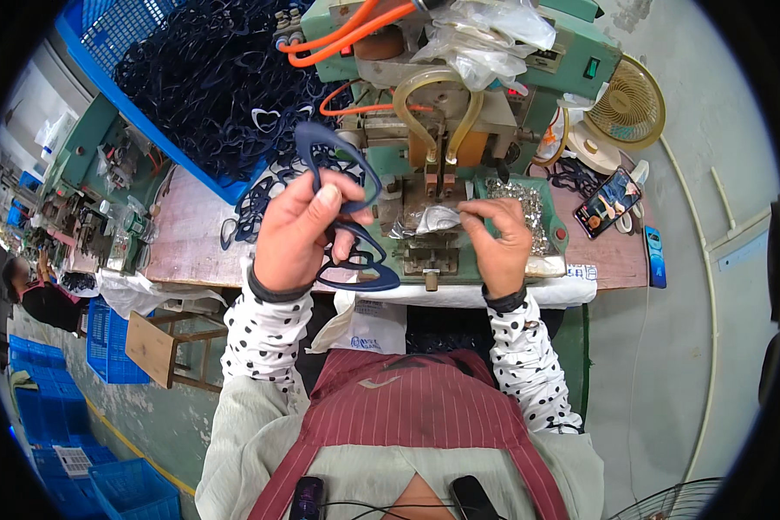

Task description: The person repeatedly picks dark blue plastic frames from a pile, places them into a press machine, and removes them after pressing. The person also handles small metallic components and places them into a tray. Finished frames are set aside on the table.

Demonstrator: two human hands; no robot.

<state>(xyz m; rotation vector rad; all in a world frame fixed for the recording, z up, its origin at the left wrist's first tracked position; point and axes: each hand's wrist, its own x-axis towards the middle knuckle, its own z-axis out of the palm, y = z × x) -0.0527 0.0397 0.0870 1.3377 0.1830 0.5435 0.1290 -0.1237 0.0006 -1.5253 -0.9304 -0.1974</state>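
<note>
My left hand (308, 225) is closed round a dark blue eyeglass frame front (374, 178); one rim rises above the fingers. Below the fingers, more dark blue rims (377, 279) hang, perhaps from a second frame. My right hand (499, 238) has its thumb and forefinger pinched at the metal fixture of a green bench machine (390, 251). Whatever those fingertips hold is too small to make out. Beside them, crumpled shiny wrap (436, 219) covers part of the fixture. Two clear hoses (405, 113) run down to the machine's metal tips above it.
A blue crate (204, 184) heaped with dark frames stands at the back left, with loose frames (256, 204) beside it. Right of the machine's fixture is a tray of small metal parts (537, 217). Phones (609, 204) and a fan (630, 100) sit further right. Orange hoses (355, 33) cross above.
</note>
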